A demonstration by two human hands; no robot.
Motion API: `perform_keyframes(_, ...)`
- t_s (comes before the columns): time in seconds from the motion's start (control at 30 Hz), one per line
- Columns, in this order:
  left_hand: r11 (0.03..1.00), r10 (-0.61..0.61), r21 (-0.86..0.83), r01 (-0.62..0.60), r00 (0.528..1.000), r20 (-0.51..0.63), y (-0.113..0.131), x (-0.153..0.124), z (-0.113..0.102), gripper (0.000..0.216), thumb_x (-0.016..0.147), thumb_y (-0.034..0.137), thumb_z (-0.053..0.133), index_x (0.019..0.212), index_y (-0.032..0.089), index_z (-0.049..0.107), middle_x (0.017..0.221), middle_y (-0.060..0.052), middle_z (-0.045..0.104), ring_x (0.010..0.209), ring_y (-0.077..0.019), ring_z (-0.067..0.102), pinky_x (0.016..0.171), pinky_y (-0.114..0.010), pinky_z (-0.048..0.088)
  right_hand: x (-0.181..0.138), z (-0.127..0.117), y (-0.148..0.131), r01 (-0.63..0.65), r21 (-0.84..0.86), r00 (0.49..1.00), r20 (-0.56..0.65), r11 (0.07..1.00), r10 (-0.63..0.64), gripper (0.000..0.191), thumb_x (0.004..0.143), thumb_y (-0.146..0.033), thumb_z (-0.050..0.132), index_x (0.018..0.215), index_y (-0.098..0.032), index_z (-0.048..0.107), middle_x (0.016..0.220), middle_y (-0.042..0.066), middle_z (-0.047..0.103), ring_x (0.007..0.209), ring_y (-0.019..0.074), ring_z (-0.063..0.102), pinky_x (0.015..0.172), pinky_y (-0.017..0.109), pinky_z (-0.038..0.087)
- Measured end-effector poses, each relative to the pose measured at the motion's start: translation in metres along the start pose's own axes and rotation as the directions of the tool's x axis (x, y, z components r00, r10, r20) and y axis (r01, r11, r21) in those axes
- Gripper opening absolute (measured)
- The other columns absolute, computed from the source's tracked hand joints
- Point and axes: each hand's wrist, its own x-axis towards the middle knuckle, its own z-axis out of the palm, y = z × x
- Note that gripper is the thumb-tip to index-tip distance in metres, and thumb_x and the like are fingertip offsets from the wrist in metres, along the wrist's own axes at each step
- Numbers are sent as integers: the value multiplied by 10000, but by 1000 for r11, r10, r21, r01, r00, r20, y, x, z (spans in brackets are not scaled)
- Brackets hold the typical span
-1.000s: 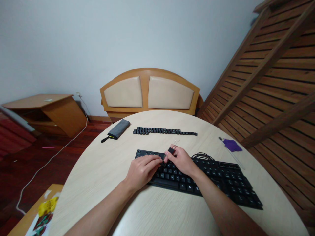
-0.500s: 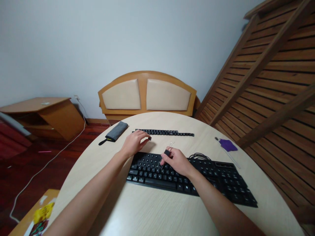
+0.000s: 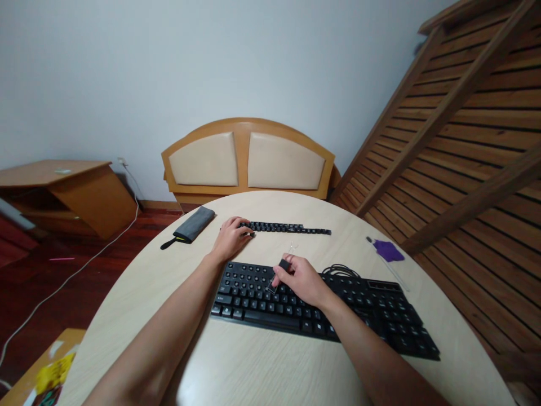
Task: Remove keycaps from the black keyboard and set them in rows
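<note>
A black keyboard (image 3: 363, 313) lies across the round pale wooden table (image 3: 262, 366). My right hand (image 3: 300, 279) rests over its middle keys, fingers pinched on a small black binder clip (image 3: 284, 264) with wire handles. Further back, a row of loose black keycaps (image 3: 291, 229) is laid out in a line. My left hand (image 3: 230, 238) is at the left end of that row, fingers curled down onto the keycaps; whether it holds one is hidden.
A grey pouch (image 3: 191, 224) lies at the table's back left. A purple brush-like tool (image 3: 387, 251) lies at the right. The keyboard's coiled cable (image 3: 340, 270) sits behind it. A wooden headboard (image 3: 247, 160) and slatted bed frame (image 3: 465, 141) stand behind; a cabinet (image 3: 71, 194) is at left.
My left hand left the keyboard and reached back to the left end of the keycap row. My right hand stayed over the keys with the clip.
</note>
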Motion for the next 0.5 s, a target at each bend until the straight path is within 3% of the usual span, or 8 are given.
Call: perform_keyframes(0.5, 998, -57, -4, 57, 998, -8, -2, 1, 4, 134, 834, 219, 669, 956, 230, 723, 1148, -77, 648, 1108, -270, 535, 967, -461, 462, 0, 0, -3, 10, -47, 1000, -9, 999, -11, 264, 909, -344, 556, 704, -189, 614, 715, 32, 722, 668, 166, 634, 661, 280, 466)
